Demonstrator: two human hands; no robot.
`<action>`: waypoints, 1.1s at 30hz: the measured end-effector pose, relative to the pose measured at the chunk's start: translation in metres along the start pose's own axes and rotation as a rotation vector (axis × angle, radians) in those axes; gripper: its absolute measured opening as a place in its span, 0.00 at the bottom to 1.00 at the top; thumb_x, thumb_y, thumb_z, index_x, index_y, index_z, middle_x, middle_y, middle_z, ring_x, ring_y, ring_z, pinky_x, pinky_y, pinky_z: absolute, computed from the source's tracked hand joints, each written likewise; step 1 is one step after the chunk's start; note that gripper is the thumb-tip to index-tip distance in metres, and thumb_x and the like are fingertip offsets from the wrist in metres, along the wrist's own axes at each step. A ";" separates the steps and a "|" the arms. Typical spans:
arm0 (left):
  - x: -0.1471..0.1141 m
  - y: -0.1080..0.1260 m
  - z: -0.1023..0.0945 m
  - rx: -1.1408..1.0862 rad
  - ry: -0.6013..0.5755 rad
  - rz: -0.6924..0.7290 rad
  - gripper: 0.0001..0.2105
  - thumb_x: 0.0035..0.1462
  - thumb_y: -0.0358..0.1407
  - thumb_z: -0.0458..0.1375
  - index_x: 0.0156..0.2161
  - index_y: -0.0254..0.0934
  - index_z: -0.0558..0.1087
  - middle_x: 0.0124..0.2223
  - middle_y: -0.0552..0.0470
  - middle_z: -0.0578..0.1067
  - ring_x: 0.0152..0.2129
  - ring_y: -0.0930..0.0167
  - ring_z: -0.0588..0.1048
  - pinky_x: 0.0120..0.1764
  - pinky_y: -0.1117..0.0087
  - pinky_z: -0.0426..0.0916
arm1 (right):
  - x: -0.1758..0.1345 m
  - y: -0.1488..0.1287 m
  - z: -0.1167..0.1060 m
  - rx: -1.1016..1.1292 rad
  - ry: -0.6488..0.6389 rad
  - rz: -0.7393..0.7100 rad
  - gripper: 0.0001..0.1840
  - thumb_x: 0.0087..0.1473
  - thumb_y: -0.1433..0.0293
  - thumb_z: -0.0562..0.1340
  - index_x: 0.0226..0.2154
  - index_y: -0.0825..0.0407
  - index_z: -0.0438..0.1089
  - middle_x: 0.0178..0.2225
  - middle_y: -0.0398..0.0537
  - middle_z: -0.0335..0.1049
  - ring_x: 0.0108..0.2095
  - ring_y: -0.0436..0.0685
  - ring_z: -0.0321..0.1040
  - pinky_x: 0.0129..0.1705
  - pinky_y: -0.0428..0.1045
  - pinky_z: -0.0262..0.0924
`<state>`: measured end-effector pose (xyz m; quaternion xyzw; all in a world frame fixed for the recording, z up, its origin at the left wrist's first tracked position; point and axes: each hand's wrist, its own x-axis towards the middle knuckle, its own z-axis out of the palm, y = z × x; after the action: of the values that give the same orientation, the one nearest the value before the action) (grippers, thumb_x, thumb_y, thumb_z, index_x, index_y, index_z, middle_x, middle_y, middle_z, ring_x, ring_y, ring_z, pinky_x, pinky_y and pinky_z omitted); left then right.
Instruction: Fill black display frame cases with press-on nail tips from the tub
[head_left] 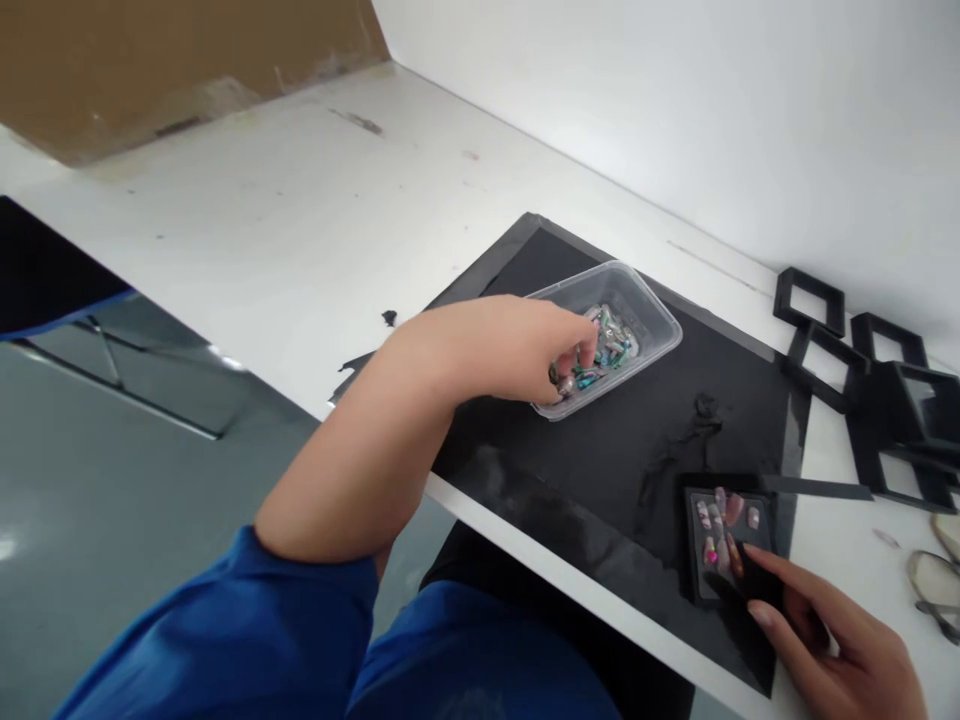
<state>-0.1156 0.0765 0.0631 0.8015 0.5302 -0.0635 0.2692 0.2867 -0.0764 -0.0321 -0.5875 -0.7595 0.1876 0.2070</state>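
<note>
My left hand [544, 350] reaches down into a clear plastic container [664, 330], its fingers curled among shiny press-on nails [616, 340] in green, blue and pale tones. What the fingertips pinch, if anything, is hidden. Near the mat's front right corner lies a small black box [701, 592] with several pink and decorated press-on nails [718, 530] set out inside. My right hand [840, 630] grips the right side of this box between thumb and index finger. The other right fingers are curled beneath and partly hidden.
Under the container and box lies a black mat [540, 490] on a white table [300, 220]. Several black square frames [829, 365] cluster at the right, with glasses [934, 585] nearer the front. A brown board [187, 60] and a white wall [675, 100] border the table.
</note>
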 end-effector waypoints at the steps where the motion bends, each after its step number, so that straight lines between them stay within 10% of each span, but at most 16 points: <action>1: -0.001 0.001 0.001 0.024 -0.028 -0.019 0.18 0.57 0.29 0.62 0.53 0.45 0.76 0.49 0.54 0.82 0.38 0.67 0.78 0.35 0.68 0.63 | 0.000 0.001 -0.001 -0.003 -0.007 0.000 0.21 0.60 0.51 0.69 0.47 0.46 0.85 0.20 0.39 0.65 0.17 0.51 0.65 0.19 0.44 0.65; 33: 0.013 0.001 0.006 -0.049 0.235 0.097 0.11 0.64 0.33 0.59 0.51 0.39 0.73 0.43 0.52 0.80 0.34 0.70 0.75 0.34 0.69 0.61 | 0.000 -0.007 0.002 0.015 0.017 0.028 0.19 0.64 0.53 0.67 0.48 0.48 0.84 0.20 0.38 0.68 0.18 0.48 0.65 0.20 0.40 0.64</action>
<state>-0.1079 0.0840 0.0533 0.8212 0.5202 0.0569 0.2274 0.2801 -0.0779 -0.0301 -0.5981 -0.7480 0.1913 0.2150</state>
